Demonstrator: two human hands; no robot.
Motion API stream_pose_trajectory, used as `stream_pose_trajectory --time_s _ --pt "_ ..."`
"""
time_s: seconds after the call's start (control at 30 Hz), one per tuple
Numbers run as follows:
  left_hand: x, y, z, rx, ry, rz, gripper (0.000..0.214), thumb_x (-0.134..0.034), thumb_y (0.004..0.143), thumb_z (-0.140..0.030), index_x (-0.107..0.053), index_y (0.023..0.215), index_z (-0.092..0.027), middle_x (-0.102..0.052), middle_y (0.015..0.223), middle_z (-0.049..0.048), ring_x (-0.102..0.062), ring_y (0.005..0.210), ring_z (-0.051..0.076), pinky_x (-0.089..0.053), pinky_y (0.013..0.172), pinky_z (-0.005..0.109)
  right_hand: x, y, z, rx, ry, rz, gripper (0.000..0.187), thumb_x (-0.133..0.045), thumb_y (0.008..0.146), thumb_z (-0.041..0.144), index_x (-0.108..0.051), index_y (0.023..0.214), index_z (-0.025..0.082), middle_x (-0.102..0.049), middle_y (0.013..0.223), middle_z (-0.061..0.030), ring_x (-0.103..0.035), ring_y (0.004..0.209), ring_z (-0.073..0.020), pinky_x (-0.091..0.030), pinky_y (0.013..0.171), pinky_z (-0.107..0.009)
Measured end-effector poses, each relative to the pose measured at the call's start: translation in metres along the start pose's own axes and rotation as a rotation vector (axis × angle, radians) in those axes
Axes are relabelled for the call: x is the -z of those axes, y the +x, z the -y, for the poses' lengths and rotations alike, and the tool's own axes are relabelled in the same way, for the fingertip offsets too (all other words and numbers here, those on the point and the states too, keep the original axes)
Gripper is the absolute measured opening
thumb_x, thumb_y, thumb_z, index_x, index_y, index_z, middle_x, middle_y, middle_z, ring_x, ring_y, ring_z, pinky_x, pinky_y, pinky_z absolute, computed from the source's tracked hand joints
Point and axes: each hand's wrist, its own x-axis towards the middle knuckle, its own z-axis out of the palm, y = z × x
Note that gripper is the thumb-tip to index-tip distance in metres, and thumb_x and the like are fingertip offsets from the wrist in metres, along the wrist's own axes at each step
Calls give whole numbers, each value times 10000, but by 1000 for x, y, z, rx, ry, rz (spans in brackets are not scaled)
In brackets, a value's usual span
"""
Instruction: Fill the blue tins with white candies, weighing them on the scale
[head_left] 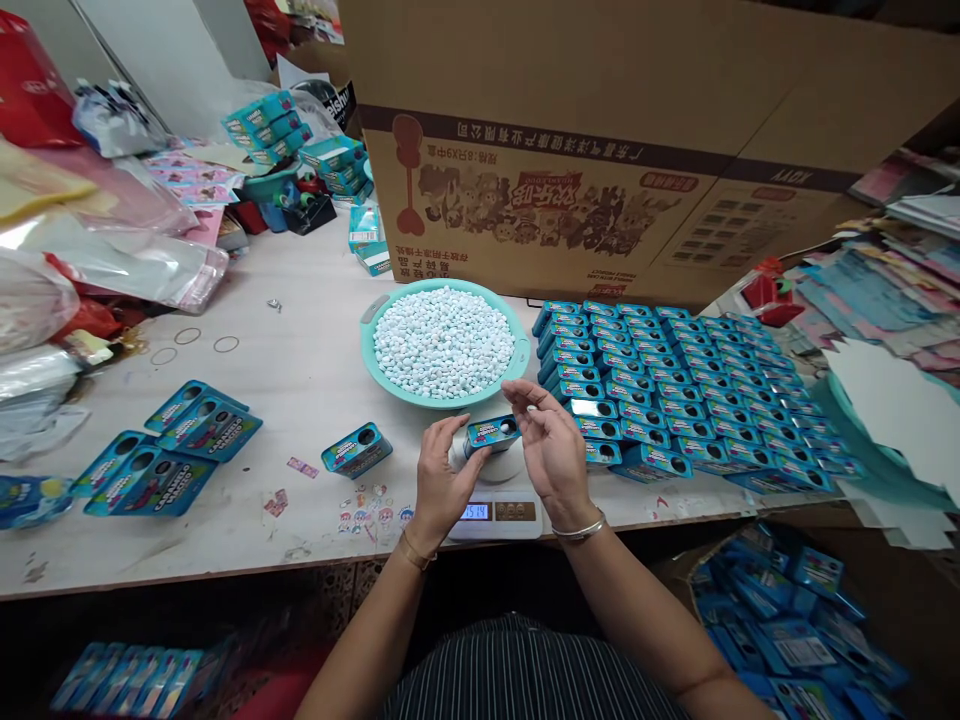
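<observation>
My left hand (444,482) is closed around a small blue candy box (489,432), thumb in front and fingers behind. The box stands over a kitchen scale (517,512) whose lit display is partly covered by the hand. A dark round opening shows at the box's top right. My right hand (556,462) is beside that opening, fingers curled together, with a small white candy (532,408) showing at the fingertips. Right behind both hands sits a turquoise basin (369,352) full of small pale candies (442,340). Another blue box (357,450) stands alone to the left.
Rows of upright blue boxes (675,390) fill the right side. Several more boxes (172,450) lie at the left. A big cardboard carton (585,120) blocks the back. Plastic bags (112,260) crowd the left edge, and a carton of boxes (802,620) stands below right.
</observation>
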Motion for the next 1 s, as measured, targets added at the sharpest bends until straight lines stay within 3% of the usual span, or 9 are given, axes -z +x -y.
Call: stream_pose_trajectory --time_s 0.27,0.43,0.6,0.77,0.87,1.0 --pt "3 0 0 6 9 -24 385 -693 848 -289 -596 1213 -216 -631 1148 92 -607 1086 231 -517 935 397 4 0 -3 21 -59 50 385 -508 663 117 -750 949 205 -731 1113 -44 -584 1208 -221 -332 1162 -429" --pt "25 -2 2 26 46 -130 319 -662 871 -311 -625 1170 -206 -654 1123 86 -618 1062 222 -541 879 376 11 6 9 56 -6 6 310 -522 694 106 -726 900 216 -746 1023 -33 -646 1090 -192 -374 1138 -425" --pt "53 -13 9 104 52 -317 290 -660 870 -321 -647 1130 -195 -668 1077 75 -642 989 198 -549 846 350 30 19 32 71 114 -128 205 -530 783 136 -667 917 210 -745 961 -41 -704 939 -169 -513 983 -385" --pt "58 -22 14 134 30 -336 289 -666 861 -330 -661 1113 -188 -672 1058 72 -648 973 189 -549 840 332 42 22 37 -5 154 -228 113 -528 906 263 -620 916 198 -729 899 -50 -703 795 -142 -573 782 -312" --pt "55 -23 15 142 18 -309 285 -661 864 -338 -659 1107 -188 -675 1072 76 -648 994 194 -556 832 330 44 20 33 -28 118 -261 205 -589 902 402 -599 853 203 -640 667 14 -612 589 -108 -537 622 -250" --pt "52 -23 15 153 23 -287 280 -657 868 -339 -653 1105 -190 -677 1071 77 -649 993 195 -556 838 338 46 16 30 55 -38 -179 299 -641 857 480 -602 761 199 -332 463 101 -308 412 -69 -359 449 -199"
